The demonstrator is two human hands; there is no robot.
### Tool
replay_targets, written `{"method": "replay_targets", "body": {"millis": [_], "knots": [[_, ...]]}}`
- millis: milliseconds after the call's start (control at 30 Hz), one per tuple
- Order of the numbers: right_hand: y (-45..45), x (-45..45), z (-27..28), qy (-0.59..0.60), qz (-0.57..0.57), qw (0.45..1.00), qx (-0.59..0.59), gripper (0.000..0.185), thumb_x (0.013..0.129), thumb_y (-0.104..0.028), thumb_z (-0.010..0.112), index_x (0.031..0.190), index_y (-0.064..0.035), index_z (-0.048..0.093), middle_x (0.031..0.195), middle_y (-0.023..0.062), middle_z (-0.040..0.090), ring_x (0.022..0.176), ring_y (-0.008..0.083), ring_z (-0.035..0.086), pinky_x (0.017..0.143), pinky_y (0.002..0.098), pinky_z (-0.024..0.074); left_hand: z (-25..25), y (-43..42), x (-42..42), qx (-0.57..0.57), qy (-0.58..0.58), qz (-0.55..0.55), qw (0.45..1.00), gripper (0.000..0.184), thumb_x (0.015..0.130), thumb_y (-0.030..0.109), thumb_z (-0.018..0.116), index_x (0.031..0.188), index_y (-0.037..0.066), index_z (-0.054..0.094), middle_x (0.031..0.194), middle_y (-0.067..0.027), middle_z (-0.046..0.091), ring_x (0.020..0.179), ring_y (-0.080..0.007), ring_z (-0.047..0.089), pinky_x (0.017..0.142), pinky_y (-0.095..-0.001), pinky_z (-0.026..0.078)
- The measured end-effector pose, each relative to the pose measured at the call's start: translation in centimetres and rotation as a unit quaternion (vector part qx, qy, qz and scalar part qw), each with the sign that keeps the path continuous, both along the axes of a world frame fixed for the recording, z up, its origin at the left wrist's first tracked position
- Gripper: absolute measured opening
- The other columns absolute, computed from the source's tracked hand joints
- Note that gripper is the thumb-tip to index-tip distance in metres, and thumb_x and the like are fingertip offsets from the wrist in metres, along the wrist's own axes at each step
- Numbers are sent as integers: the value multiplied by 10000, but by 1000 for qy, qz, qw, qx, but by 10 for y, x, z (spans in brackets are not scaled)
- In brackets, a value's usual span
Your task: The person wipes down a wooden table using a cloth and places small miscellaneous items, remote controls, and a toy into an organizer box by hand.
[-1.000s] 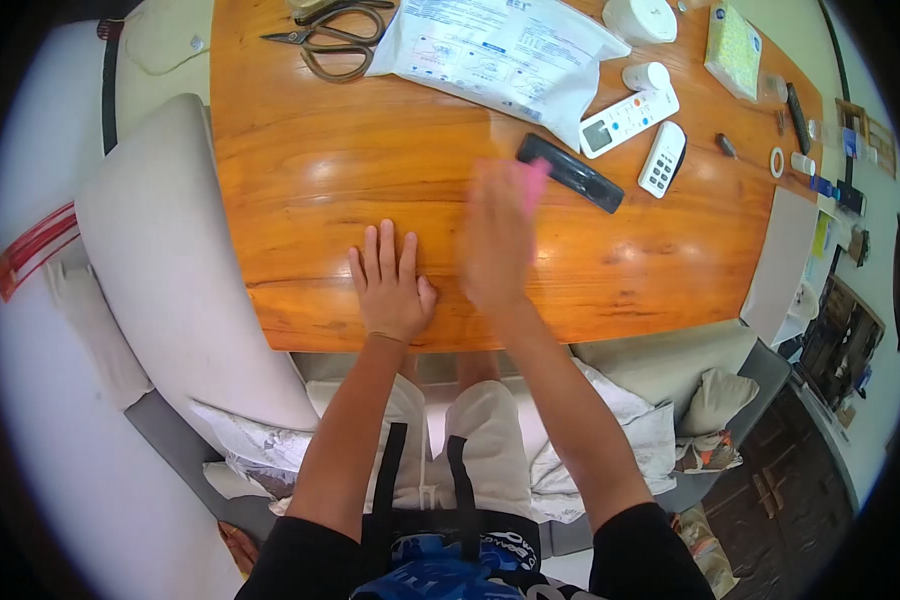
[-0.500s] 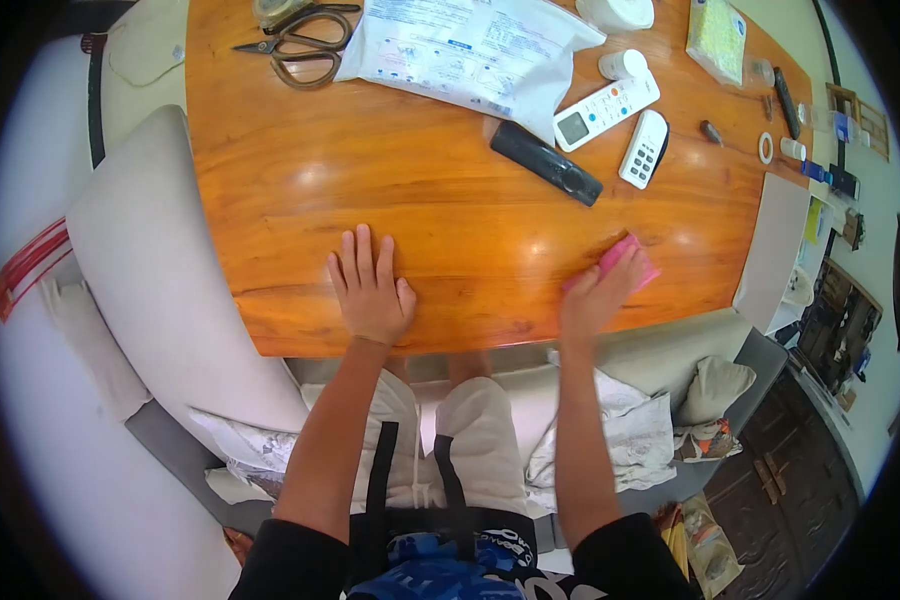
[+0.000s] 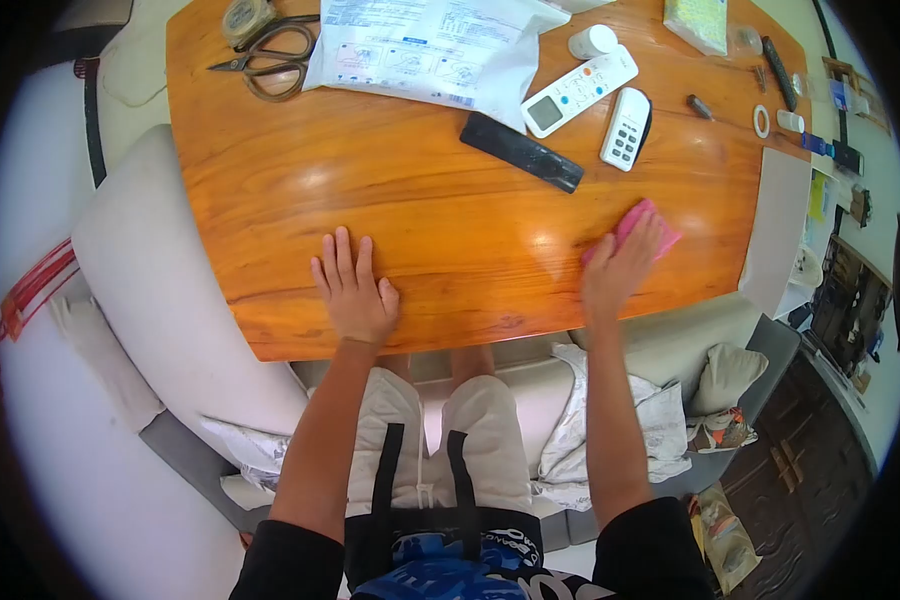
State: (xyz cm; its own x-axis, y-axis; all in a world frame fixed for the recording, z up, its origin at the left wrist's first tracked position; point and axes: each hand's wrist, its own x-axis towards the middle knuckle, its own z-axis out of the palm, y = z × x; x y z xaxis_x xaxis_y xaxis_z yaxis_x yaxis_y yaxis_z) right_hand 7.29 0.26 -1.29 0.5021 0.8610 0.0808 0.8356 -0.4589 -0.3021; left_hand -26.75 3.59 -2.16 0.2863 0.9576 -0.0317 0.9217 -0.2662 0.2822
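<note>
My left hand [image 3: 358,298] lies flat near the front edge of the wooden table [image 3: 450,255], fingers spread and nothing under them that I can see. Toward the table's right side, my right hand [image 3: 622,268] presses down on a pink cloth [image 3: 668,240], its fingers over it. Part of the cloth is hidden beneath the palm. Beyond the right hand lie a white remote control [image 3: 626,128] with a dark edge, a longer white remote with a screen [image 3: 580,90], and a black remote [image 3: 522,152].
A large white plastic package [image 3: 425,50] sits at the back, with scissors [image 3: 270,65] and a tape roll [image 3: 248,20] to its left. A white bottle [image 3: 592,42], a yellow-green pack [image 3: 697,22] and a white ring [image 3: 761,121] stand or lie at the back right. Sofa seating borders the table.
My right hand has slid the pink cloth to the right across the table. The left hand stays about where it was, and the camera view has shifted slightly.
</note>
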Motion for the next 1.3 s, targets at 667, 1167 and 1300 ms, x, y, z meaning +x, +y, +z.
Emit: {"method": "replay_targets", "body": {"millis": [667, 1167, 1300], "knots": [[-48, -40, 28, 100, -4, 995, 5, 701, 781, -25, 609, 1451, -3, 404, 1492, 262, 378, 1361, 418, 376, 1145, 516, 274, -2, 1, 0, 25, 16, -7, 1000, 601, 899, 251, 428, 1457, 30, 403, 1579, -230, 296, 1474, -406, 238, 1191, -577, 123], [-41, -23, 41, 397, -172, 894, 117, 443, 866, 11, 537, 1309, 9, 533, 1181, 135, 625, 1096, 239, 595, 962, 355, 468, -5, 2, -2, 28, 8, -16, 999, 601, 907, 240, 421, 1465, 20, 381, 1593, -217, 270, 1487, -404, 200, 1194, -581, 101], [-16, -55, 63, 211, 29, 975, 65, 518, 837, -75, 623, 1343, -32, 520, 1308, 172, 544, 1218, 353, 514, 1070, 482, 375, -3, 1, 1, 33, 8, -18, 999, 581, 903, 231, 439, 1440, 10, 413, 1593, -227, 267, 1486, -405, 202, 1192, -579, 109]]}}
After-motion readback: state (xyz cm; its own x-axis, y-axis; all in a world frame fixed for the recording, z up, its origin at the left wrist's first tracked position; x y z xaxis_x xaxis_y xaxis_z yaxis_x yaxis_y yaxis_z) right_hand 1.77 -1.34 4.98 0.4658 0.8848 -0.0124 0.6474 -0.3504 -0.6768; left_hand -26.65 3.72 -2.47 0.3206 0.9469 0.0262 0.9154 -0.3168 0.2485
